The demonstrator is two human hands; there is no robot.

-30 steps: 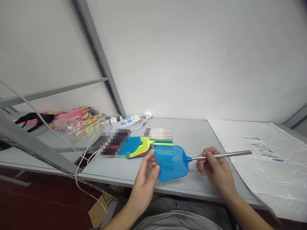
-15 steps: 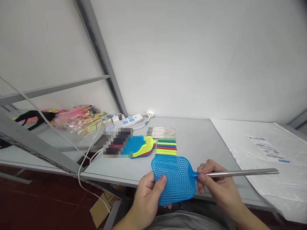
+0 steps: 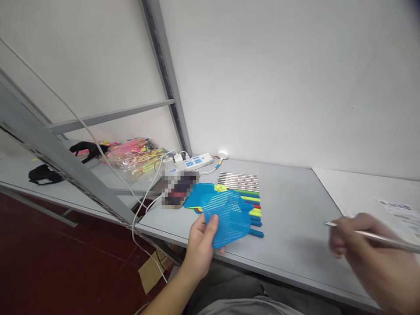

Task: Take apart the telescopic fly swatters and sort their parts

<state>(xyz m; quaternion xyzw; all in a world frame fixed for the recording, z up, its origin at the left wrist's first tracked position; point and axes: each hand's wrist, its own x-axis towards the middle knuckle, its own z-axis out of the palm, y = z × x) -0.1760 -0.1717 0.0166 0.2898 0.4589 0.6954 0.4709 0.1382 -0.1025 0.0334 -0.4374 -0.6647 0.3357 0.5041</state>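
Note:
My left hand (image 3: pixel 199 245) grips a blue fly swatter head (image 3: pixel 229 221) by its near-left edge, thumb on top of the mesh. The head is tilted above the table and partly hides the coloured handles (image 3: pixel 251 198) behind it. Off to the right, my right hand (image 3: pixel 357 240), blurred by motion, is closed around a silver metal rod (image 3: pixel 383 239). Rod and swatter head are well apart. Several silver rods (image 3: pixel 238 180) lie in a row behind the handles. More swatter heads (image 3: pixel 200 192), blue and yellow, are piled to the left.
A grey table (image 3: pixel 288 210) spans the front. White sheeting with a label (image 3: pixel 398 212) covers its right side. A power strip (image 3: pixel 198 162) with cables stands at the back, beside a pixelated patch. A metal frame post and bagged colourful items (image 3: pixel 131 153) are on the left.
The metal rod has come away from the blue swatter head's neck, carried right by my right hand. My left hand and the head have shifted up over the handles. The view has turned left.

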